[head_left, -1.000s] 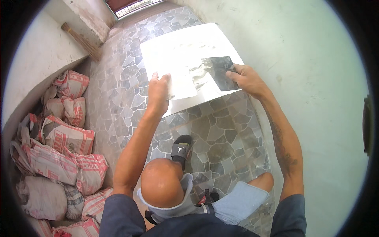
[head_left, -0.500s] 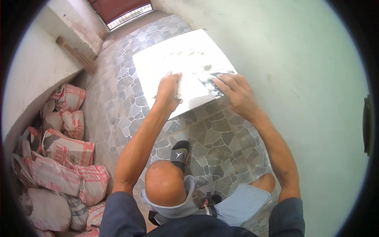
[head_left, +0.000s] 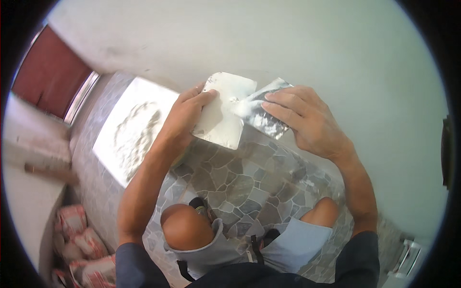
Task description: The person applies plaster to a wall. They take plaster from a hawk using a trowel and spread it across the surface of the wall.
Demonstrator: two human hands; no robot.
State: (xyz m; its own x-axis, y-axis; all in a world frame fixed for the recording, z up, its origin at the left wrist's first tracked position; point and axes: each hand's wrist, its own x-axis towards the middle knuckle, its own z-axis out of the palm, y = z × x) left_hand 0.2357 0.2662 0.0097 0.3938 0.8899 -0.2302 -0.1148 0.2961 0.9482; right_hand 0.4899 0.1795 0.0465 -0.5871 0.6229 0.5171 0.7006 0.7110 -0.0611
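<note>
My left hand [head_left: 185, 115] grips a flat, off-white rectangular plate [head_left: 222, 121], thumb on its top face and fingers beneath. A smear of white paste lies on its right edge. In my right hand [head_left: 312, 122] is a shiny metal scraper [head_left: 264, 124], its blade streaked with the same paste, with my fingers spread over the top. The scraper's left edge meets the plate's right edge. Left of my left forearm, a large white board [head_left: 109, 144] on the floor carries a wide, lumpy spread of white paste [head_left: 137, 137].
A pale wall [head_left: 355, 62] rises close ahead and to the right. Dirty red-and-white sacks [head_left: 89, 245] are heaped at the lower left, below a short brown piece [head_left: 48, 172]. A dark red door [head_left: 53, 72] stands at the far left. Irregular stone paving [head_left: 233, 182] covers the floor.
Both hands have lifted off the white board, bringing the plate and scraper up and together. The view has swung right toward the wall, so the board now appears farther left.
</note>
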